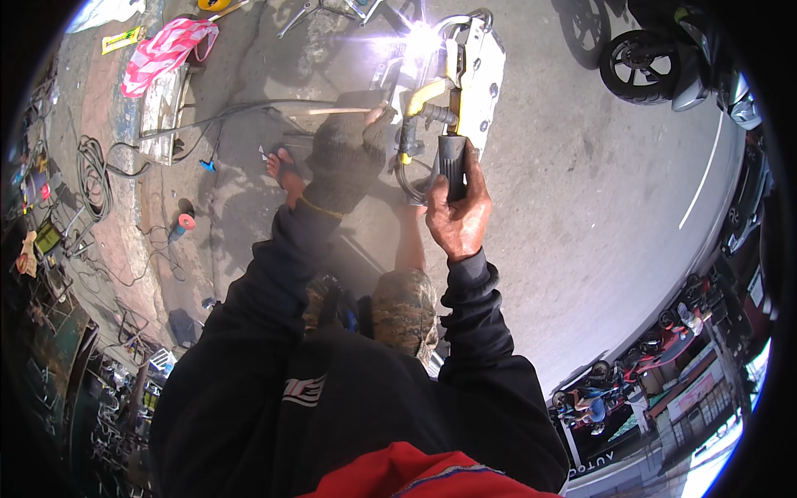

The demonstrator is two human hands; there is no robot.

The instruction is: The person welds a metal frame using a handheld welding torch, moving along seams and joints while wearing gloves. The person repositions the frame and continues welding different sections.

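Arc [420,40] contact pt lost in glare; m'bike [691,81] cut off at top.

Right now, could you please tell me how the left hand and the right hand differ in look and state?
The left hand is covered by a dark glove, while the right hand is bare. The right hand holds a black ribbed grip; what the left hand holds is hard to tell. The left hand lies higher in the picture than the right hand. Both extend from dark sleeves.
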